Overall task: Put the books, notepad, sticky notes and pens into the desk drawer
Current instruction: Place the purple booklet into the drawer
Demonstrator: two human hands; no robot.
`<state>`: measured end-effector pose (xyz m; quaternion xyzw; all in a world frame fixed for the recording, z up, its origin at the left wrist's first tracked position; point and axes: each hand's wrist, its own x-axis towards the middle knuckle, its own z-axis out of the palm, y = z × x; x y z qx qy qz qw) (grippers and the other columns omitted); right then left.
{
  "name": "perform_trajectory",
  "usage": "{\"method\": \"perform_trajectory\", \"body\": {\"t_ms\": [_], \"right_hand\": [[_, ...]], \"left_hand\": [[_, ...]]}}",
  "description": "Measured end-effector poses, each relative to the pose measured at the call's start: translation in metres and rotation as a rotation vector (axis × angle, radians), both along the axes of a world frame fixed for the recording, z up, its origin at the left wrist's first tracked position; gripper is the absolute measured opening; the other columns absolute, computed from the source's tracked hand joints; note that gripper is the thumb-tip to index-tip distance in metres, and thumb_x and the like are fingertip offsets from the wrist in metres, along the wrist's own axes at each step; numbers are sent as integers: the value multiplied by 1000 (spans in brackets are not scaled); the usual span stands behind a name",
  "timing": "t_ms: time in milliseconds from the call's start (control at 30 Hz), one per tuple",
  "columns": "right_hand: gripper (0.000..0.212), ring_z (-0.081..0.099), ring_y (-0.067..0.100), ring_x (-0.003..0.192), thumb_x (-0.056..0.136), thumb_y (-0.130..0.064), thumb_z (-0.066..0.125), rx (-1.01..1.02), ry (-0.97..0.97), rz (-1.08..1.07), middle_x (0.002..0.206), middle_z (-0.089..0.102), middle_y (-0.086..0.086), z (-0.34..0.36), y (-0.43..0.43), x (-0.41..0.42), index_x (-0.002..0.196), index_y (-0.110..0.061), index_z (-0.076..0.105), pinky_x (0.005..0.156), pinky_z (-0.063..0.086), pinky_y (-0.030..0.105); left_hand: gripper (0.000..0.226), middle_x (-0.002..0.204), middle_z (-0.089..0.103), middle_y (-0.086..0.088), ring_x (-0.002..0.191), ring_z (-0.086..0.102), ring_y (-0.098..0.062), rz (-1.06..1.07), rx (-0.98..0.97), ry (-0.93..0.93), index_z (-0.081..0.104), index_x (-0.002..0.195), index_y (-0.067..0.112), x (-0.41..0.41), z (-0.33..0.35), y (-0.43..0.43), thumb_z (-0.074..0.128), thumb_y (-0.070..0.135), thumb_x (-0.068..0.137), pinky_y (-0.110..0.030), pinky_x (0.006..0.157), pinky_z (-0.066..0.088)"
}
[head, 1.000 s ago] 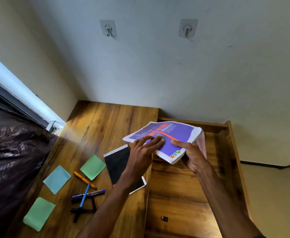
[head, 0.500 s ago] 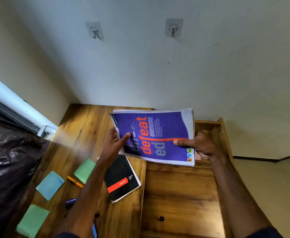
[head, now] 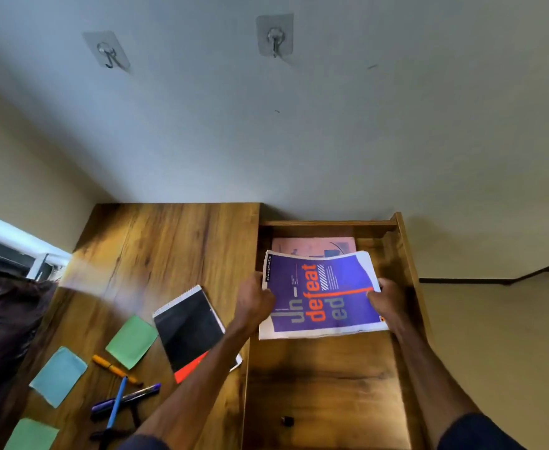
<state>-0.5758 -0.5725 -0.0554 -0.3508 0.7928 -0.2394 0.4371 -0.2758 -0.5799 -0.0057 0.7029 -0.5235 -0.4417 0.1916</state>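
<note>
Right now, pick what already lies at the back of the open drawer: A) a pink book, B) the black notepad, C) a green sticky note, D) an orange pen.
A: the pink book lies flat at the back of the drawer, partly hidden by the purple book held by the left hand and right hand.

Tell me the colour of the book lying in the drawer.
The book is pink; the head view shows it best.

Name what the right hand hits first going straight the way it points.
The right hand, gripping the purple book, points toward the drawer back wall. It would likely meet the pink book lying there first; how high it rides above that is unclear.
</note>
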Motion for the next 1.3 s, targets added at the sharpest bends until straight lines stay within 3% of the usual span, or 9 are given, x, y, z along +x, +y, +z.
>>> {"method": "perform_trajectory", "body": {"t_ms": [67,167,267,467,567,633,800,1000,1300], "right_hand": [[14,70,25,77,93,-17,69,-14,60,-19,102,74,14,-7,-18,-13,101,-6,67,62,53,27],[17,73,30,84,91,-13,66,-12,69,-31,104,74,16,-16,-49,-23,105,-4,70,66,58,34],[26,73,26,85,92,-19,71,-2,6,-15,108,72,11,-24,-73,-23,114,-7,65,60,57,27],[24,73,25,85,90,-22,74,35,-47,-13,106,72,8,-55,-93,-18,108,-13,61,76,63,41],[25,69,25,88,90,-14,75,79,11,40,105,69,10,-70,-88,-17,111,-7,63,71,59,37],[36,69,27,93,88,-10,76,101,52,40,115,71,15,-84,-82,-19,121,-5,63,74,58,36],[48,68,31,108,86,-8,77,65,129,24,125,68,17,-97,-72,-20,130,-3,59,74,47,25],[58,68,28,110,83,-10,81,75,175,40,127,68,14,-102,-65,-20,135,-8,57,70,49,24],[50,72,28,100,81,-6,82,92,177,-15,118,72,15,-113,-80,-27,127,-8,64,68,55,27]], "left_hand": [[37,109,64,1,80,66,-9,11,23,37,39,119,19,-18,-3,-14,65,11,94,-12,53,51],[54,117,59,-3,87,64,-11,0,22,36,30,131,9,-37,-14,-39,65,2,92,-13,59,52],[64,131,59,-14,112,66,-25,23,75,41,25,136,8,-45,-36,-65,70,7,91,-33,80,61],[87,142,51,-16,127,57,-30,14,97,-15,16,149,9,-43,-70,-101,77,4,86,-39,92,58],[109,156,34,-19,142,41,-35,-23,160,-124,5,159,10,-41,-86,-110,81,8,82,-51,109,48],[106,157,31,-22,145,35,-39,-74,228,-232,10,158,7,-42,-95,-109,82,12,81,-49,115,41],[76,139,55,-17,123,60,-32,-83,383,-256,35,144,4,-34,-117,-99,80,21,86,-42,96,57],[68,134,58,-14,119,64,-28,-66,361,-234,39,139,6,-33,-121,-99,80,21,87,-36,84,57],[62,133,61,-13,117,64,-27,-18,355,-189,42,137,6,-34,-118,-102,79,18,88,-33,81,55]]}}
